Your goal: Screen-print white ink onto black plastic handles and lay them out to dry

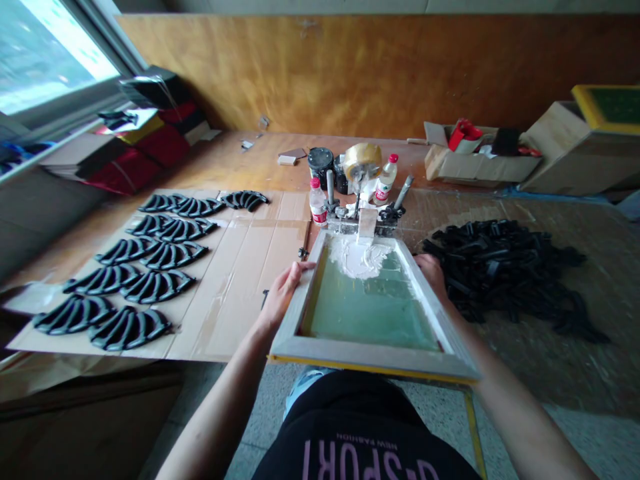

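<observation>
A workshop, shown by its framed screen (370,310), clamps (391,213) and piled black parts (495,267)

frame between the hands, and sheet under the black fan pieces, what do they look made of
The frame looks like matte grey metal or painted wood; its plain, flat bars leave it open. The sheet seems matte cardboard, going by its tan colour and straight creases.

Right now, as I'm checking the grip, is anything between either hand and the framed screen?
Nothing visible: the left hand and right hand hold opposite sides of the framed screen. The black pile lies beyond the right hand.
</observation>
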Available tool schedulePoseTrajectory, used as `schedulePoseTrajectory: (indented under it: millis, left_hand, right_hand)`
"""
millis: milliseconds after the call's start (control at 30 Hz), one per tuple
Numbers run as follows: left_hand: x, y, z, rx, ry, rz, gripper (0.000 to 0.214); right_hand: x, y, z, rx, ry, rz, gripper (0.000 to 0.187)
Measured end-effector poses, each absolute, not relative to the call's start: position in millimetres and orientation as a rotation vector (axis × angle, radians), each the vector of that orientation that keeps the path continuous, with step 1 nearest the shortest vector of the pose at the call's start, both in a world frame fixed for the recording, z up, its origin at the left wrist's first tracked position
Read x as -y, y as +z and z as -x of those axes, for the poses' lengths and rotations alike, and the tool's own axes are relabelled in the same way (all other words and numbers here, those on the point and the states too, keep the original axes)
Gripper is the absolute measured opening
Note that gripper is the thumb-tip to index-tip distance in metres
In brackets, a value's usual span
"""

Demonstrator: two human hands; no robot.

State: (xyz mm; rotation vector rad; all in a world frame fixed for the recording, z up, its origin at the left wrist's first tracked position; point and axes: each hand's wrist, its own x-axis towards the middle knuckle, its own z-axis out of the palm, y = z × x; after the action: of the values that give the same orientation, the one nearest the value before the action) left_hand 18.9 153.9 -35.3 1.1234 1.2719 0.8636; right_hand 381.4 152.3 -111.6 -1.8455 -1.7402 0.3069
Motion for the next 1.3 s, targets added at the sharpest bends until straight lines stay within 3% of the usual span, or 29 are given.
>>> schedulePoseTrajectory:
  millis: [67,200,400,567,700,900,1033,1200,1300]
  left_hand:
    - [-140,-62,-14,-1.33,0.772,-1.103,0.063]
    - [-128,-113,-15,-1.429,0.693,-1.074,0.077]
    - [-130,-146,-16,-1.481,0.661,-1.094,0.075]
    - [-128,-150,-14,-1.448,0.677,-1.092,0.074]
    - [-128,-147,-16,-1.433,0.702,-1.059,0.074]
    - [-126,-131,-20,-1.417,0.724,-0.979,0.077]
    - [-126,-114,-21,-1.45,0.721,-0.958,0.074]
    - [-131,-67,-19,-1.337,0.757,-0.942,0.066]
    - [-145,-35,-22,-1.268,0.867,-0.984,0.05]
  right_hand:
    - [-174,-98,-382,1.686,0.16,1.858,0.027]
    - [-220,-75,-336,1.967,0.02,1.651,0.056]
    - [-224,-82,-284,2.353,0.168,1.73,0.01]
    - [-175,-85,-291,2.638,0.238,1.232,0.019]
    - [-170,-76,-299,2.653,0.415,1.037,0.019]
    - [-157,-90,-291,2.476,0.276,1.18,0.026]
    - [-166,-85,-288,2.399,0.375,1.213,0.013]
    - [-234,-59,-310,2.128,0.238,1.588,0.05]
    - [-252,-53,-352,1.848,0.143,1.866,0.043]
